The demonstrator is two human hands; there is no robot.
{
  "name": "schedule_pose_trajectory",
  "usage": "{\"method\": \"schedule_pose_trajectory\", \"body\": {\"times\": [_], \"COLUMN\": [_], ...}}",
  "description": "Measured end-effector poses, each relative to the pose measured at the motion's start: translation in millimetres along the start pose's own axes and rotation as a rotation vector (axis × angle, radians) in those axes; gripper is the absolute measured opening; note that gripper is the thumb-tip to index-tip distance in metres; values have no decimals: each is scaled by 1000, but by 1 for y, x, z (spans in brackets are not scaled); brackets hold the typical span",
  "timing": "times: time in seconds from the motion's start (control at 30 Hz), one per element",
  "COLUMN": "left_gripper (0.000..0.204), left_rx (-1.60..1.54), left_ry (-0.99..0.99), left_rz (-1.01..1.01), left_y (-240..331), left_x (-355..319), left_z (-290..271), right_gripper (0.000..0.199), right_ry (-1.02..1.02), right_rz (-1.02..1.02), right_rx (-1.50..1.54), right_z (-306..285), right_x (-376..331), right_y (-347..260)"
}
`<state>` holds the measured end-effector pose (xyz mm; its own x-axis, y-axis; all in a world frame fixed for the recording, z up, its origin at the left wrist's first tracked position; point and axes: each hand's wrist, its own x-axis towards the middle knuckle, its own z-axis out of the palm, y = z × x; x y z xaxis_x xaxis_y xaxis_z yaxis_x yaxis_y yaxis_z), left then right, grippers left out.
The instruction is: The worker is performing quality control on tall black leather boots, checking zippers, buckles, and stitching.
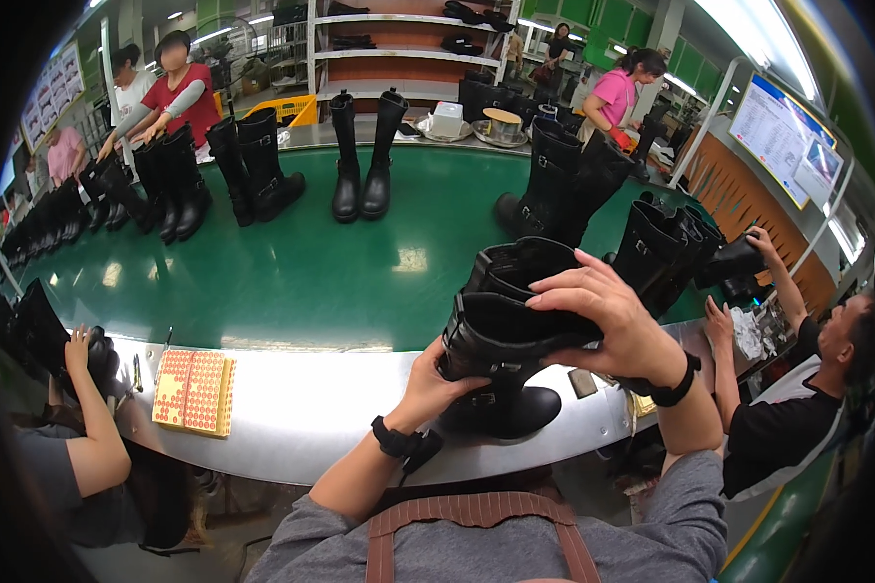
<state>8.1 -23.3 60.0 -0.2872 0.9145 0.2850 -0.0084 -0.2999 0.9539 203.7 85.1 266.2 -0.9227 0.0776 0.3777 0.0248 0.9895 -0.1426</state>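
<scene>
A black boot (501, 342) with a buckled strap stands in front of me at the metal edge of the bench. My left hand (432, 385) is closed on the left side of its shaft. My right hand (612, 316) curves around the right side of the top opening, fingers over the rim and thumb below. Directly behind it, a second black boot (517, 260) shows its open top; the rest is mostly hidden. The front boot's rounded toe (525, 413) points right, low over the metal strip.
Yellow sheets with red dots (192, 391) lie left on the metal strip (301, 403). Black boots (364, 160) stand across the green belt (340, 262), with more boots (656, 243) at right. Co-workers handle boots at both sides; a small dark block (582, 383) sits near my right wrist.
</scene>
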Motion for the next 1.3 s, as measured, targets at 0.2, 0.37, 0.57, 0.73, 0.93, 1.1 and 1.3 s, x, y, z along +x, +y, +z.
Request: {"method": "schedule_pose_trajectory", "body": {"times": [0.2, 0.37, 0.57, 0.73, 0.93, 1.1, 1.3], "left_gripper": [47, 52, 55, 21, 14, 13, 13], "left_rx": [-193, -145, -137, -229, -413, -351, -402], "left_ry": [-77, -138, 215, 442, 623, 575, 501], "left_rz": [-71, -55, 136, -53, -378, -431, -477], "left_y": [-11, -16, -6, -19, -44, -38, -38], "left_x": [3, 5, 10, 4, -4, -5, -7], "left_z": [-7, -12, -44, -100, -116, -110, -108], "right_gripper": [46, 34, 38, 44, 55, 64, 88], "right_ry": [-107, -416, -152, 78, 260, 210, 100], "right_rz": [-151, -55, 292, 424, 461, 635, 688], "right_rx": [87, 135, 157, -6, -453, -474, -514], "right_z": [-12, -19, 7, 13, 39, 103, 162], "right_x": [11, 27, 82, 148, 235, 297, 324], "right_y": [-5, 7, 67, 148, 250, 306, 322]}}
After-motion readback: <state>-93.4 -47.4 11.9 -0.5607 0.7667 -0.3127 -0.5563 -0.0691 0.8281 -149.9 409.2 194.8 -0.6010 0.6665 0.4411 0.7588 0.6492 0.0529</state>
